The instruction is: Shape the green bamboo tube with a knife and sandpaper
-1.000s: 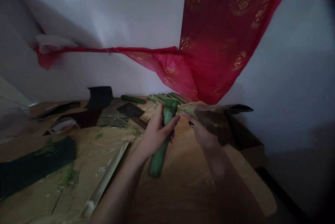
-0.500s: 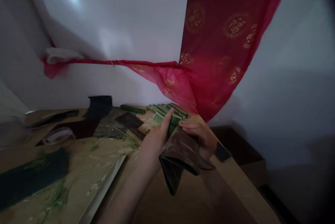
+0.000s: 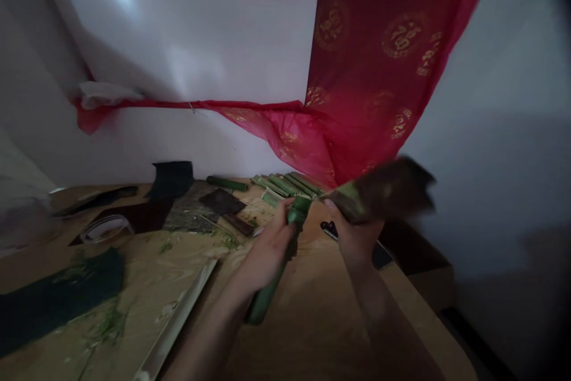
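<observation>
My left hand [image 3: 270, 245] is wrapped round a green bamboo tube [image 3: 266, 304], which slants over the wooden table with its top end pointing away from me. To the right, my right hand [image 3: 357, 235] grips a folded dark brown sheet [image 3: 388, 188], worn and stiff-looking, raised in front of the red curtain. Motion blurs the sheet, and its material is unclear. The tube and the sheet are apart. Beyond my left hand, several green bamboo pieces [image 3: 283, 183] lie side by side at the back of the table.
A phone-like dark object [image 3: 381, 255] lies near the table's right edge, with a small black tool [image 3: 329, 229] beside it. Dark sheets [image 3: 172, 180], a tape roll [image 3: 107, 229], a pale strip [image 3: 178, 315] and green shavings lie leftward. A red curtain [image 3: 357, 101] hangs behind.
The brown sheet has come off the bamboo and swung up to the right in my right hand. My left hand keeps the tube, now gripped around its side and lowered.
</observation>
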A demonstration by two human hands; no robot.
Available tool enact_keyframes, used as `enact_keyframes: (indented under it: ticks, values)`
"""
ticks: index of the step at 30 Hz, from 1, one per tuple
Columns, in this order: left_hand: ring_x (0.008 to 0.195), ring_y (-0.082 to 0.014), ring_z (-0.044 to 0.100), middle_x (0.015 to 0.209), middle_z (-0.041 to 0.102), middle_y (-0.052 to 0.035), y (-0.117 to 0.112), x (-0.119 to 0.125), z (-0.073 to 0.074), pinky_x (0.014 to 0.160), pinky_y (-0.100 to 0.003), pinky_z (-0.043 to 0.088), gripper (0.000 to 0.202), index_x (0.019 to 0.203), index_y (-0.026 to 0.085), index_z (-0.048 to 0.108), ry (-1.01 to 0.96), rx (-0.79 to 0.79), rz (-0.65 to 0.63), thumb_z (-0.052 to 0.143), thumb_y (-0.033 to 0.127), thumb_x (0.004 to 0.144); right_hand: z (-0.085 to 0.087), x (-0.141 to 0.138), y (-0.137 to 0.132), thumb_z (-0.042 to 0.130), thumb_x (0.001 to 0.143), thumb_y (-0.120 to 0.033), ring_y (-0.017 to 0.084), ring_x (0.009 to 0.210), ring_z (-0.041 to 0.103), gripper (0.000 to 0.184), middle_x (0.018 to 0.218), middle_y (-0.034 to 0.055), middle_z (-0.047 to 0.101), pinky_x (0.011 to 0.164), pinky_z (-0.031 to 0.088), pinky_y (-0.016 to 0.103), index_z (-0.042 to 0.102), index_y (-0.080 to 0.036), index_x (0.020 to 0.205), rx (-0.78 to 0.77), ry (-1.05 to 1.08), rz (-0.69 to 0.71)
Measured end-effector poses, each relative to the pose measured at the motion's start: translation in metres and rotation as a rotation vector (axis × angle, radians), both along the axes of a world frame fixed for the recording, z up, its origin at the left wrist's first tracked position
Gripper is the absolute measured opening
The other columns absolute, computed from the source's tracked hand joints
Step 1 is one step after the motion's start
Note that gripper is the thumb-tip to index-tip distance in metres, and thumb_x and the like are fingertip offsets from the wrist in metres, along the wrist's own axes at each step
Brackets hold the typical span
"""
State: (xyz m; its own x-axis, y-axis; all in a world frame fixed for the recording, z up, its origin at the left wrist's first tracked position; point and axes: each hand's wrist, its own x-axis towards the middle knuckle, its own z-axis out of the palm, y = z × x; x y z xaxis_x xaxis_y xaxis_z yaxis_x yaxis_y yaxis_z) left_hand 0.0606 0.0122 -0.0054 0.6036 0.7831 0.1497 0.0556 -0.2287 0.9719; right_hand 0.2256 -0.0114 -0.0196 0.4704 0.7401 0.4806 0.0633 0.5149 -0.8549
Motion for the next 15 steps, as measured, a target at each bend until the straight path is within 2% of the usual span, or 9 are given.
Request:
enact_keyframes:
  ticks: [2, 3, 6, 8, 10, 12, 13, 15]
  values:
    - [0.064, -0.0155, 0.054, 0.078, 0.058, -0.0015, 0.002, -0.005, 0.002, 0.06, -0.027, 0.046, 0.051, 0.139, 0.019, 0.042, -0.18, -0.224, -0.088, 0.043, 0.046, 0.096, 0.006, 0.001, -0.002, 0.082, 0.07, -0.036, 0.026, 0.093, 0.073, 0.038, 0.101, 0.0077, 0.077, 0.085, 0.059, 0.041, 0.07, -0.018, 0.102, 0.021, 0.076, -0.165]
    - [0.065, -0.0147, 0.053, 0.078, 0.058, -0.0015, 0.002, -0.006, 0.002, 0.06, -0.026, 0.045, 0.053, 0.137, 0.018, 0.044, -0.256, -0.284, -0.104, 0.046, 0.049, 0.095, 0.009, 0.0, -0.003, 0.084, 0.067, -0.035, 0.025, 0.086, 0.074, 0.037, 0.095, 0.0071, 0.078, 0.081, 0.059, 0.04, 0.072, -0.017, 0.097, 0.021, 0.095, -0.21]
    - [0.068, -0.0128, 0.053, 0.083, 0.059, -0.0015, 0.002, -0.004, 0.001, 0.063, -0.024, 0.043, 0.055, 0.139, 0.021, 0.047, -0.363, -0.278, -0.076, 0.056, 0.049, 0.092, 0.014, -0.011, -0.007, 0.086, 0.065, -0.035, 0.025, 0.08, 0.075, 0.028, 0.085, 0.0054, 0.079, 0.081, 0.06, 0.042, 0.076, -0.018, 0.084, -0.012, 0.04, -0.148]
    - [0.072, -0.0134, 0.055, 0.09, 0.062, -0.0022, -0.002, 0.0, 0.001, 0.068, -0.026, 0.046, 0.059, 0.147, 0.025, 0.041, -0.341, -0.192, -0.024, 0.056, 0.047, 0.094, 0.016, -0.019, -0.01, 0.084, 0.068, -0.036, 0.026, 0.091, 0.074, 0.024, 0.091, 0.0035, 0.079, 0.092, 0.058, 0.044, 0.078, -0.022, 0.087, 0.0, -0.04, -0.124]
    - [0.087, -0.0167, 0.06, 0.108, 0.065, -0.0053, -0.007, 0.006, 0.001, 0.083, -0.031, 0.049, 0.062, 0.153, 0.029, 0.034, -0.296, -0.055, 0.031, 0.052, 0.046, 0.096, 0.018, -0.023, -0.012, 0.082, 0.07, -0.035, 0.025, 0.097, 0.073, 0.021, 0.094, 0.0019, 0.079, 0.098, 0.055, 0.045, 0.079, -0.025, 0.089, 0.035, -0.078, -0.175]
    - [0.114, -0.0209, 0.058, 0.132, 0.06, -0.0073, -0.011, 0.011, 0.001, 0.104, -0.037, 0.043, 0.059, 0.155, 0.03, 0.032, -0.234, 0.134, 0.07, 0.046, 0.043, 0.1, 0.021, -0.023, -0.015, 0.082, 0.07, -0.034, 0.026, 0.088, 0.074, 0.017, 0.087, 0.0028, 0.079, 0.09, 0.059, 0.044, 0.078, -0.023, 0.083, 0.039, -0.074, -0.25]
    - [0.127, -0.022, 0.052, 0.142, 0.055, -0.0069, -0.012, 0.013, 0.0, 0.112, -0.039, 0.036, 0.057, 0.155, 0.029, 0.032, -0.2, 0.235, 0.08, 0.044, 0.041, 0.101, 0.023, -0.022, -0.015, 0.083, 0.068, -0.033, 0.026, 0.081, 0.074, 0.017, 0.082, 0.0037, 0.079, 0.082, 0.06, 0.042, 0.078, -0.021, 0.079, 0.029, -0.066, -0.293]
    - [0.142, -0.0216, 0.039, 0.153, 0.045, -0.0054, -0.013, 0.016, -0.001, 0.121, -0.039, 0.026, 0.055, 0.155, 0.028, 0.033, -0.13, 0.401, 0.1, 0.044, 0.036, 0.101, 0.025, -0.02, -0.017, 0.084, 0.066, -0.033, 0.026, 0.072, 0.073, 0.02, 0.075, 0.0051, 0.077, 0.071, 0.06, 0.039, 0.076, -0.017, 0.075, 0.005, -0.076, -0.339]
